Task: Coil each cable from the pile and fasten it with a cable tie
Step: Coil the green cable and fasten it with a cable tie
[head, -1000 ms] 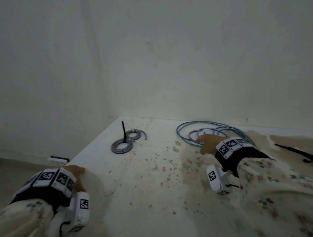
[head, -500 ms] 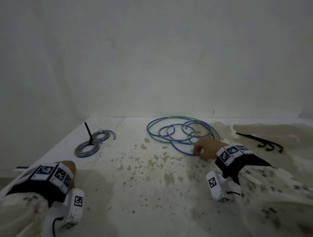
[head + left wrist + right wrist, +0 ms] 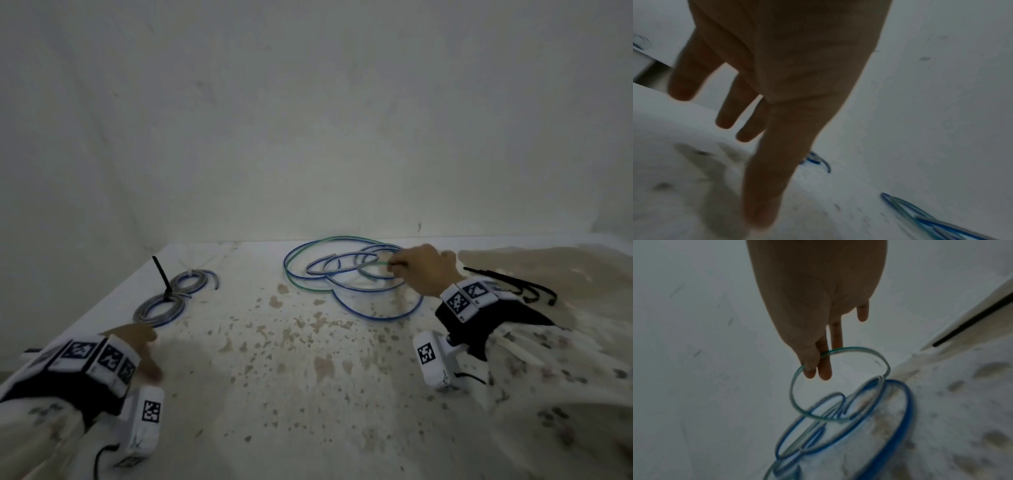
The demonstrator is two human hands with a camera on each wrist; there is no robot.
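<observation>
Green cable loop (image 3: 838,382) — between right-hand fingers (image 3: 825,369)

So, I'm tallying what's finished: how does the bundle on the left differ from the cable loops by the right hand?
The left bundle is wound into small tight rings; the loose cable loops sprawl wide and overlap. The left bundle has a black cable tie sticking up from it; no tie shows on the loose cable loops. The left hand is open and off the bundle, while the right hand pinches a greenish loop. Both are blue-tinted cable on the same stained surface.
</observation>
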